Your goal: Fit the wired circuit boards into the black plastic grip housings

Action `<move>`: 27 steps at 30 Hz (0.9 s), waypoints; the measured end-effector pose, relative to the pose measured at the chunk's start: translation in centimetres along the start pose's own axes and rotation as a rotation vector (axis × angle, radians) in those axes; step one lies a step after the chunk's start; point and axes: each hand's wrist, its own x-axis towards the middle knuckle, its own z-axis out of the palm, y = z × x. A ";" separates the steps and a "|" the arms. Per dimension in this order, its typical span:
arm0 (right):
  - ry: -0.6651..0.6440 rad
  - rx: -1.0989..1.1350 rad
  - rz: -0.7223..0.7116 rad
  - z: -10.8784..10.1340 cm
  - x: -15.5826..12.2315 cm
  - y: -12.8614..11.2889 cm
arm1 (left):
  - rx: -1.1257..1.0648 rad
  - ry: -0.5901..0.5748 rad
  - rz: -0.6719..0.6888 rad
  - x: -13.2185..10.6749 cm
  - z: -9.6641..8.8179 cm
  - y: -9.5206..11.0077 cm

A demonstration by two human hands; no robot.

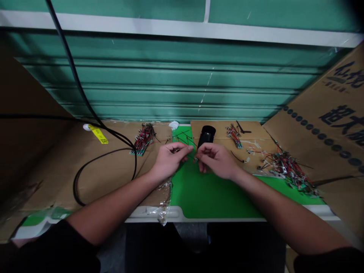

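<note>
Over the green work surface (216,197), my left hand (170,159) is closed, thumb and forefinger pinched at thin red and black wires (186,141). A small shiny bit shows under its curled fingers, too small to name. Facing it, my right hand (217,160) is closed in a pinch on a small metallic part (196,159), which seems to have a red wire on it. The fingertips of both hands are close but apart. Just behind my right hand stands a black cylinder (207,134), its lower part hidden by the hand.
Bundles of wired circuit boards lie at left (143,140) and back right (234,137); a tangled wired heap (295,172) is at far right. Black cables (76,79) hang and loop at left, with a yellow tag (98,134). Cardboard walls (338,110) flank the table; green panels rise behind.
</note>
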 end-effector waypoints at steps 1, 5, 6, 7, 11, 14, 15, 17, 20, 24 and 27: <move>0.036 0.005 -0.016 0.0 0.1 -0.1 | -0.023 -0.010 -0.020 0.1 0.0 0.0; 0.170 0.028 -0.119 0.2 0.2 -0.2 | -0.120 -0.017 -0.064 0.1 0.2 -0.1; 0.191 0.036 -0.134 0.3 0.3 -0.2 | -0.135 -0.011 -0.065 0.1 0.2 -0.1; 0.197 0.045 -0.136 0.3 0.3 -0.2 | -0.145 -0.008 -0.063 0.1 0.2 -0.2; 0.058 0.070 -0.046 -0.3 0.4 -0.1 | -0.119 -0.050 -0.013 0.4 -0.4 0.1; -0.107 0.097 0.042 -1.5 0.4 -0.1 | -0.032 -0.134 0.027 0.6 -1.2 0.8; -0.152 0.114 0.062 -1.9 0.5 -0.1 | -0.003 -0.167 0.034 0.6 -1.4 1.0; -0.227 0.168 0.098 -2.5 0.5 0.0 | 0.033 -0.223 0.044 0.5 -1.6 1.5; -0.346 0.262 0.174 -2.8 0.6 0.2 | 0.042 -0.279 0.038 0.3 -1.5 1.8; -0.426 0.345 0.194 -2.4 0.7 0.3 | 0.033 -0.328 0.020 0.1 -1.2 1.7; -0.435 0.362 0.165 -2.0 0.9 0.5 | 0.029 -0.343 0.014 0.0 -1.1 1.8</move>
